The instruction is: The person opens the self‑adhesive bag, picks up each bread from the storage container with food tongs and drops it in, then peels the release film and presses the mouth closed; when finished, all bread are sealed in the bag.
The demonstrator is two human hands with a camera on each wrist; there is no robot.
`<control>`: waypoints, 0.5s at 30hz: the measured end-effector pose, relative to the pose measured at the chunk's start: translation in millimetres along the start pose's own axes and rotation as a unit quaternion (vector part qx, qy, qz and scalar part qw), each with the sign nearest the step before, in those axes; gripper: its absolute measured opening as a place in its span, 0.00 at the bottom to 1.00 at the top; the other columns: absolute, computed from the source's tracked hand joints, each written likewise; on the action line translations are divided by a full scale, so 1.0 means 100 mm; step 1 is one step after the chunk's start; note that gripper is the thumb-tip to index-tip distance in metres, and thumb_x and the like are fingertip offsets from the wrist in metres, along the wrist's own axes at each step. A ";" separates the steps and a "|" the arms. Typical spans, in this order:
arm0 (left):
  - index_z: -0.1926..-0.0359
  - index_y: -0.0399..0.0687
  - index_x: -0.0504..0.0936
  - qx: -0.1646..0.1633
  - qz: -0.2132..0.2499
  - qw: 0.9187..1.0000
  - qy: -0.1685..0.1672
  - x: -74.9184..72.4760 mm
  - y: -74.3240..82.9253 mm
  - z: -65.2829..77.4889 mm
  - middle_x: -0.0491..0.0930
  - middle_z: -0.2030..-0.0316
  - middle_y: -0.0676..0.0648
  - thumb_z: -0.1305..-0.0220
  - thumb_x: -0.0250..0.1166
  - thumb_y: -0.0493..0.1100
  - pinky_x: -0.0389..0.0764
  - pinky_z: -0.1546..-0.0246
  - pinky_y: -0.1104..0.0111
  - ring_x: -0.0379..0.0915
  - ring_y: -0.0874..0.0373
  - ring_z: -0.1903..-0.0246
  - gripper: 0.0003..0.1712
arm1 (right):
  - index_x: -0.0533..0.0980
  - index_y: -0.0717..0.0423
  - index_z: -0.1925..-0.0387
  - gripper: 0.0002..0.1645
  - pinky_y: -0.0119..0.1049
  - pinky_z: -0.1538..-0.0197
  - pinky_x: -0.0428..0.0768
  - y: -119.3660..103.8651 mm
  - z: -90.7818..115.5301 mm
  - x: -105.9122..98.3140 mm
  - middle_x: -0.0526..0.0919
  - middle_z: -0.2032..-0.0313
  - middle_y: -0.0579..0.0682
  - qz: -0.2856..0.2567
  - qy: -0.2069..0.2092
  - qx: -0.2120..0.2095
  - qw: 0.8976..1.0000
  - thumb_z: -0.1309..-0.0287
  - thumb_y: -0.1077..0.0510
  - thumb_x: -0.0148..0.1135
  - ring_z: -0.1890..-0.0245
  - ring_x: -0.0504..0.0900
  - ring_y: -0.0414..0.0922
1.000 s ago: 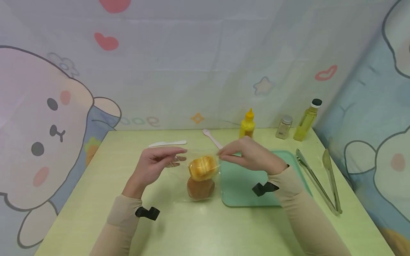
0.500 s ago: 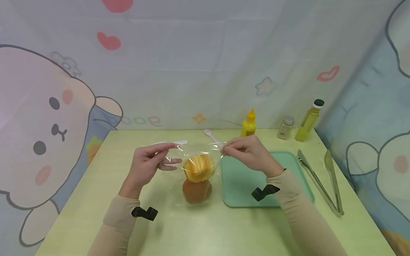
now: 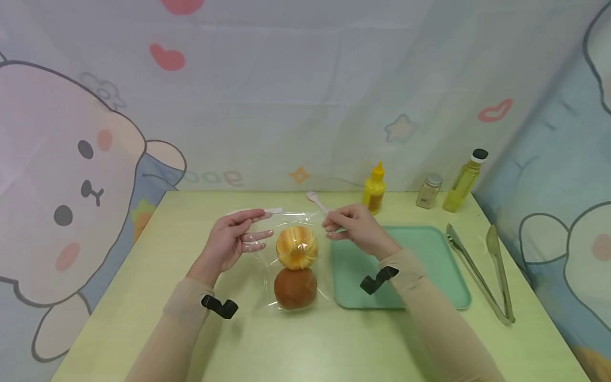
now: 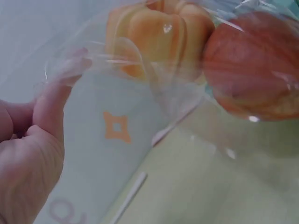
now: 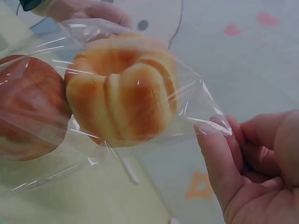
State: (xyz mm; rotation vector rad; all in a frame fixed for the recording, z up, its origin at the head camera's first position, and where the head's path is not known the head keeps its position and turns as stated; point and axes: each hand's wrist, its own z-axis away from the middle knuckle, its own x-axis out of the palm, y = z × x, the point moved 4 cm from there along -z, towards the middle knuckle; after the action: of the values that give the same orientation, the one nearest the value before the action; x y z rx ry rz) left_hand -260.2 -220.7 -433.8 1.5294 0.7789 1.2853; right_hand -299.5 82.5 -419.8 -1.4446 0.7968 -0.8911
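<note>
A clear plastic bag (image 3: pixel 267 265) hangs between the two hands with two buns inside. The upper one is a golden, ridged bun (image 3: pixel 296 248) with a hollow in its top. Below it sits a smooth brown round bun (image 3: pixel 295 288). With thumb and forefinger, my right hand (image 3: pixel 355 227) pinches the bag's upper right corner, plainly seen in the right wrist view. My left hand (image 3: pixel 234 236) holds the upper left edge by thumb and forefinger tips. Its other fingers spread out behind the film. In the left wrist view, film covers the left fingertips (image 4: pixel 77 63).
A green tray (image 3: pixel 406 297) lies to the right, partly under my right forearm. Metal tongs (image 3: pixel 482 276) rest beyond it. Along the back stand a yellow squeeze bottle (image 3: pixel 374 191), a shaker jar (image 3: pixel 429 191) and an oil bottle (image 3: pixel 463 183). A pink spoon (image 3: pixel 316 200) and white knife (image 3: pixel 274 210) lie behind the bag.
The bag has been spread wider and turned, so both buns now face the head camera more fully. My right hand has shifted slightly left and its grip on the corner has adjusted.
</note>
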 end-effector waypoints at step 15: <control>0.24 0.31 0.61 -0.062 -0.121 0.987 0.090 -0.24 -0.43 -0.35 0.68 0.29 0.28 0.23 0.40 0.25 0.89 0.54 0.58 0.89 0.45 0.52 0.29 | 0.84 0.73 0.49 0.18 0.37 0.51 0.87 0.58 -0.26 0.02 0.88 0.55 0.61 0.210 0.041 0.027 0.977 0.27 0.60 0.60 0.56 0.86 0.46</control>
State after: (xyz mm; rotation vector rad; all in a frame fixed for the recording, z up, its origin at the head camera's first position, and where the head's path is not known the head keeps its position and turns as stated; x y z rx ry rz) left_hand -295.6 -218.7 -482.4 1.1913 0.9496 1.2758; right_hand -320.4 64.9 -477.5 -1.1377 1.0833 -0.6445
